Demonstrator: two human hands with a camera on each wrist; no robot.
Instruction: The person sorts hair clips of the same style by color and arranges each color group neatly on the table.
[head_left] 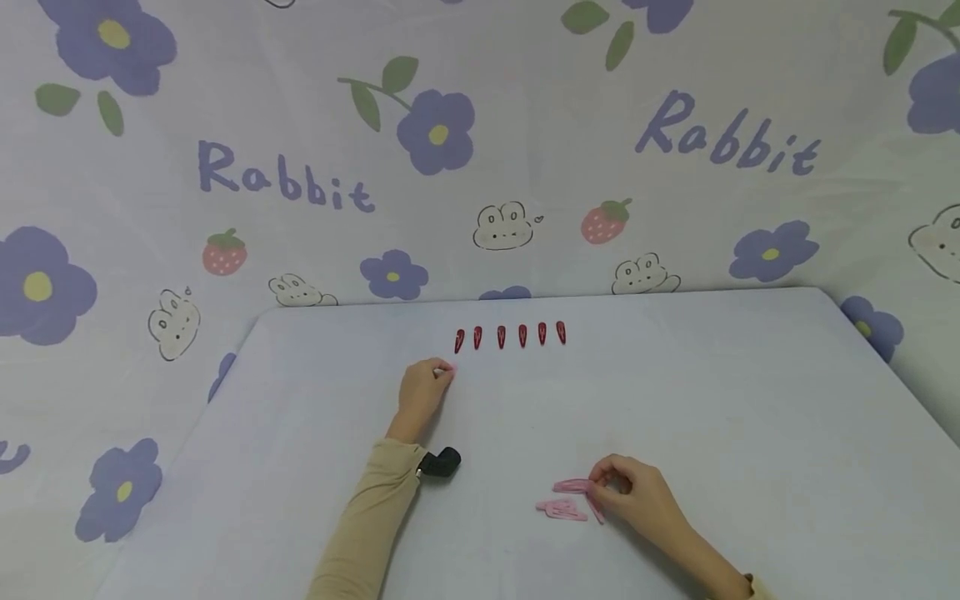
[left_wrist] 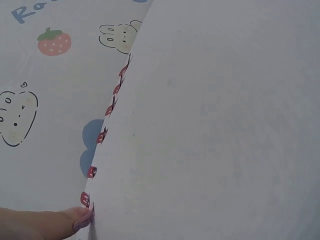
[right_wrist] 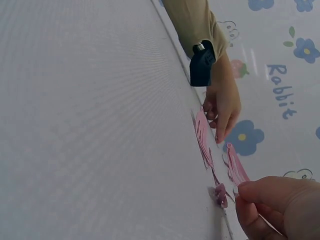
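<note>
Far out on the white table, my left hand (head_left: 423, 390) pinches a pink snap hair clip (left_wrist: 84, 220) between thumb and fingers. Just beyond it, several dark red snap hair clips (head_left: 501, 337) lie in a spaced row, their long sides pointing toward me. Nearer to me, my right hand (head_left: 637, 497) pinches the end of a pink hair clip (right_wrist: 236, 164); overlap hides whether more than one is held. Beside these fingers, more pink hair clips (head_left: 564, 510) lie in a loose heap on the table.
The white table (head_left: 300, 417) ends at a back edge against a hanging cloth (head_left: 525, 125) printed with flowers, rabbits and strawberries. A black wrist camera (head_left: 441, 462) sticks out from the left sleeve (head_left: 367, 517).
</note>
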